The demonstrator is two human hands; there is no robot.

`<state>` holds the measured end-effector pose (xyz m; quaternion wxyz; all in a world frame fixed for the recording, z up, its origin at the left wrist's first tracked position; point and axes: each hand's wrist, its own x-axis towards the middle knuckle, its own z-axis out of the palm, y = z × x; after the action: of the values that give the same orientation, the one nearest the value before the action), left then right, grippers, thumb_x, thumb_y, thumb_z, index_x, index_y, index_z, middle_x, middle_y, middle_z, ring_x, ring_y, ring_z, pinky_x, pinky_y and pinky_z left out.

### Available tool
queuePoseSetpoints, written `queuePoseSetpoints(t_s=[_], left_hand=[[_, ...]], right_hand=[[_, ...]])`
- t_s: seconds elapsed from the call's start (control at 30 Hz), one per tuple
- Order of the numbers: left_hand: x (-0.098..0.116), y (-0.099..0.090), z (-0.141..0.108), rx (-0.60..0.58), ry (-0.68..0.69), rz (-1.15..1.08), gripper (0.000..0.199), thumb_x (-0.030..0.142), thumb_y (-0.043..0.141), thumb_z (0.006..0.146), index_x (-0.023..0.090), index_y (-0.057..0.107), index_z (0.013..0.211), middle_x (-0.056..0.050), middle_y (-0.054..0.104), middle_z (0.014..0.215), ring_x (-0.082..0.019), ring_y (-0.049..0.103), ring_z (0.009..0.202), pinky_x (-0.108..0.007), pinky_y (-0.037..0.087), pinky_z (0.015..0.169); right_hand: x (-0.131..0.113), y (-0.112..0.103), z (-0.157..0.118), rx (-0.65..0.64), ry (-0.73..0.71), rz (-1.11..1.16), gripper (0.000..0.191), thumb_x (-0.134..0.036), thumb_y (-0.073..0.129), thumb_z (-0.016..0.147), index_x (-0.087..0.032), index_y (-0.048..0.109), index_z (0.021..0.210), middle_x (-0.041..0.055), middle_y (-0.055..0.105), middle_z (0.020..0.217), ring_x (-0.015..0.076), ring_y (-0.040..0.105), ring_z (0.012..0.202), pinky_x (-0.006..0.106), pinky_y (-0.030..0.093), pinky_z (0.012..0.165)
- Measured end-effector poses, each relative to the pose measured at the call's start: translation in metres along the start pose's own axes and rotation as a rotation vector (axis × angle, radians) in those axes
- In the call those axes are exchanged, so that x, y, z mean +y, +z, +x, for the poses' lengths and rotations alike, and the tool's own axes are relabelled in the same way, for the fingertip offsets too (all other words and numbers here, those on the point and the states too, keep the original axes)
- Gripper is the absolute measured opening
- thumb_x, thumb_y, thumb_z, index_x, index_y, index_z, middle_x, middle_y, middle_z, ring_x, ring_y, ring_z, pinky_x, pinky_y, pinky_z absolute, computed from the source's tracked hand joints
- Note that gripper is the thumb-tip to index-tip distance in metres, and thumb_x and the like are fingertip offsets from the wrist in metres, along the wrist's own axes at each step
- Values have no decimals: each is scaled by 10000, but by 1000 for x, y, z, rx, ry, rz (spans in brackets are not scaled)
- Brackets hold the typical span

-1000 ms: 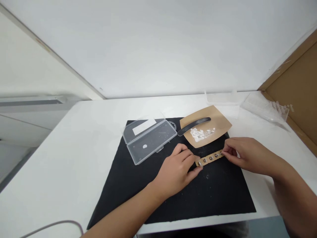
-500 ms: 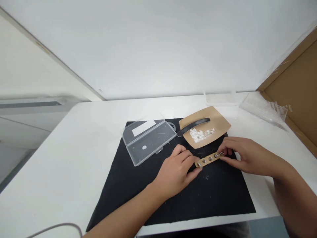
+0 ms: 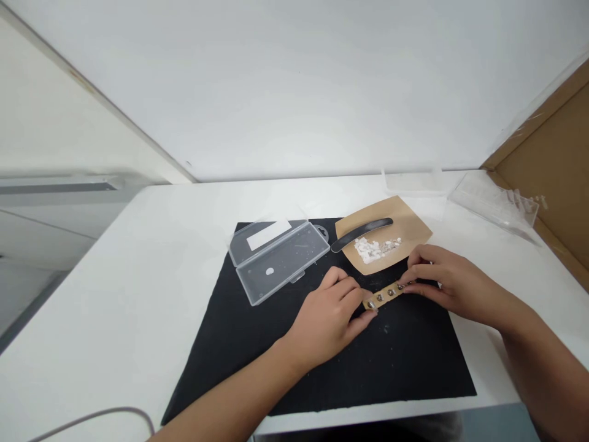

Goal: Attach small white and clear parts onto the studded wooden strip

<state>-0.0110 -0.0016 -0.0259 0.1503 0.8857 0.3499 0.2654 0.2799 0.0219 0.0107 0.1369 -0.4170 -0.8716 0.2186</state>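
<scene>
A narrow tan strip [image 3: 385, 296] bearing several small dark, shiny pieces lies over a black mat [image 3: 354, 368]. Its left end is pinched between the thumb and fingers of my left hand [image 3: 327, 316]. My right hand [image 3: 442, 279] has its thumb and fingertips closed at the strip's right end, covering that part; whether they grip the strip or one of its small pieces is hard to tell. Just behind the strip, a tan tray [image 3: 414, 224] holds a pile of white flakes [image 3: 370, 250], and a dark curved file [image 3: 361, 233] rests across it.
An open clear plastic case [image 3: 280, 268] with a white label [image 3: 269, 234] sits at the mat's back left. Clear plastic pieces [image 3: 492, 199] lie at the back right beside a cardboard box [image 3: 547, 159]. A cable [image 3: 115, 410] curves at the front left.
My right hand has moved slightly left along the strip, and its fingers now cover more of the right end. My left hand keeps its hold. The view has shifted slightly.
</scene>
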Motion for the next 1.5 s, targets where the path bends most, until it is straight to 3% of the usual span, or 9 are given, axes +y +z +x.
queuePoseSetpoints(t_s=[0.4,0.8,1.5], left_hand=[[1,-1,-1,-23,-22,-1,180,320,707,977,181,709,1092,-72,700,903,-240,554,943,-345,556,754],[0,1,-2,-2,-3,-8,180,310,722,967,170,703,1078,-65,706,909,-239,552,940,-342,548,765],[1,0,-2,-19,-23,-8,175,314,702,979,182,703,1093,-71,710,913,-243,566,951,-347,562,770]], right_hand=[[-4,-3,4,66,-128,-35,138,-272,608,1036,-256,744,1024,65,675,996,236,599,976,384,516,825],[-7,-5,2,5,-66,-16,99,-258,651,979,-270,744,1012,69,668,1026,254,606,1002,407,524,833],[-6,-6,2,-19,-30,10,166,-305,567,1037,-268,729,1040,71,721,999,264,643,990,430,541,850]])
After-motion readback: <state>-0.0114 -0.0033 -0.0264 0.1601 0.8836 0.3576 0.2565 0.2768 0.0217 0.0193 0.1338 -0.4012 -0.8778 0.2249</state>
